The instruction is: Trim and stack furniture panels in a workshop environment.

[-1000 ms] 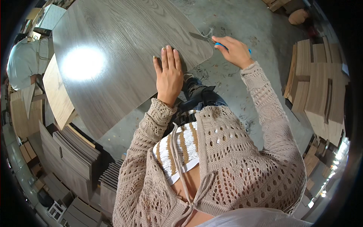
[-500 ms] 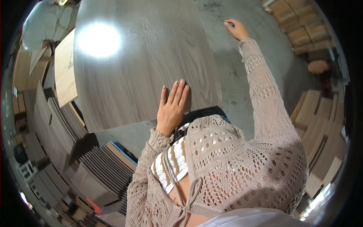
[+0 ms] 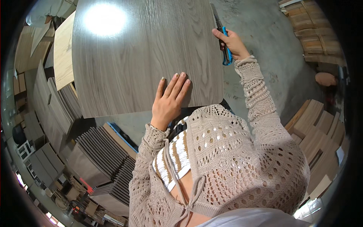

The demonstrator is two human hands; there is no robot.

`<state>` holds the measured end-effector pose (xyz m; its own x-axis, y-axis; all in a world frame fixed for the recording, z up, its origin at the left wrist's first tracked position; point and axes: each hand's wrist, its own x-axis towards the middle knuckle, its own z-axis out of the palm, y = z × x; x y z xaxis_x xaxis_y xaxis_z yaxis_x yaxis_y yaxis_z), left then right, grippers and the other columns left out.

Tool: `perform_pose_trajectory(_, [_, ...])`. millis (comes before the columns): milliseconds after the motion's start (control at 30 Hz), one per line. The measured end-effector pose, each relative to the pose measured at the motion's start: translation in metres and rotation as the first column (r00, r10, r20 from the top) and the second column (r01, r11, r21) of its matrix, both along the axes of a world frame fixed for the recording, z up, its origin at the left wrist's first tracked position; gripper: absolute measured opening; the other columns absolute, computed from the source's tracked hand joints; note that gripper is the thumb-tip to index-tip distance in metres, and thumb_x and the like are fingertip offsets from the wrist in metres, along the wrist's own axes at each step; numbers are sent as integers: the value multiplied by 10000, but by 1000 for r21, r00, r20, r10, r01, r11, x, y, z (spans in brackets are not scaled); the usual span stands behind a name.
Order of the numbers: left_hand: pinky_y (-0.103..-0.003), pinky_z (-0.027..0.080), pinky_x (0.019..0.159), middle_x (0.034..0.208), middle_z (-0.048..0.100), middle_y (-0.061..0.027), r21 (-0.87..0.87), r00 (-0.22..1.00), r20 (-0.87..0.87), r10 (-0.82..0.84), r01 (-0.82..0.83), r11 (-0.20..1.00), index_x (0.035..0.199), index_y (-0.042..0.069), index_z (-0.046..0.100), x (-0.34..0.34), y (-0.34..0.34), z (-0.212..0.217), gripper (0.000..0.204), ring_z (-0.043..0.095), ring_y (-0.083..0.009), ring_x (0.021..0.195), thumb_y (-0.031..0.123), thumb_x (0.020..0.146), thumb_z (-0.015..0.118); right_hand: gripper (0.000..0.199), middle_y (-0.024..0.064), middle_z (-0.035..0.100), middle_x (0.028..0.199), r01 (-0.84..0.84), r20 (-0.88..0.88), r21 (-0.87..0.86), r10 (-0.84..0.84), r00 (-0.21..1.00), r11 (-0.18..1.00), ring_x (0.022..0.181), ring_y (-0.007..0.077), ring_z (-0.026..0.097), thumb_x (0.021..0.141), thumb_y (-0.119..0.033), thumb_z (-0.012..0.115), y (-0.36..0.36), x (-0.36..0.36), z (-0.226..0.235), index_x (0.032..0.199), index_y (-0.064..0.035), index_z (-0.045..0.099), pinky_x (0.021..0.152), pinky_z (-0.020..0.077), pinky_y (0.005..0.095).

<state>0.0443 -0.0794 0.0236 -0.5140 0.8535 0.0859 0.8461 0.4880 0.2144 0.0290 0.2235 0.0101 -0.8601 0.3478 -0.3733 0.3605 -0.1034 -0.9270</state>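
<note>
A large grey wood-grain panel (image 3: 140, 72) spreads out in front of me, with a bright light reflected on its far left part. My left hand (image 3: 169, 96) lies flat near the panel's close edge, fingers stretched over the surface and nothing in them. Off the right edge, my right hand (image 3: 233, 42) is wrapped round a blue utility knife (image 3: 227, 55). The knife's long dark blade extends away from me along that edge. Whether the blade touches the panel, I cannot tell.
A pale wooden board (image 3: 64, 53) sticks out at the panel's left. Stacks of dark grey boards (image 3: 102, 153) stand at the lower left. To the right are brown wood-grain boards (image 3: 315, 140), a round brown stool seat (image 3: 325, 79) and stacked cartons (image 3: 311, 32) on the concrete floor (image 3: 270, 60).
My right hand has come back toward me and closer to the panel's right edge, bringing the utility knife into clear sight. My left hand stays flat on the panel.
</note>
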Motion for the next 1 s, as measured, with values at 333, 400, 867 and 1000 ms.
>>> perform_pose_trajectory(333, [-385,215,1106,1421,349,34,-59,986,104,-132,138,989,1328,226,417,-48,-63,7,811,314,-169,1314,-34,596,648,336,-62,440,525,104,91,-262,-83,992,959,442,40,428,788,-354,704,-57,13,-20,697,-128,474,434,408,205])
perform_pose_trajectory(400, [-392,214,1107,1417,355,40,-140,989,33,-144,147,979,1317,264,430,-57,-84,10,816,308,-168,1316,-22,592,674,344,-44,447,573,125,64,-285,-111,992,950,483,42,439,789,-349,704,-82,21,-15,718,-80,501,432,421,210])
perform_pose_trajectory(867, [-707,7,982,1486,211,-29,-9,998,-31,58,-58,998,1371,298,346,-120,-14,-24,482,136,-341,1369,455,915,356,271,139,622,957,55,-96,758,27,995,650,851,324,608,887,-282,526,-149,97,11,1081,-93,533,707,474,378])
perform_pose_trajectory(1000, [-752,15,944,1461,264,-49,166,981,-43,191,-181,969,1340,287,376,-171,34,-41,463,165,-336,1362,426,898,379,235,107,637,928,24,-97,827,101,990,562,818,309,613,878,-258,544,-149,91,12,1041,-92,579,687,483,380])
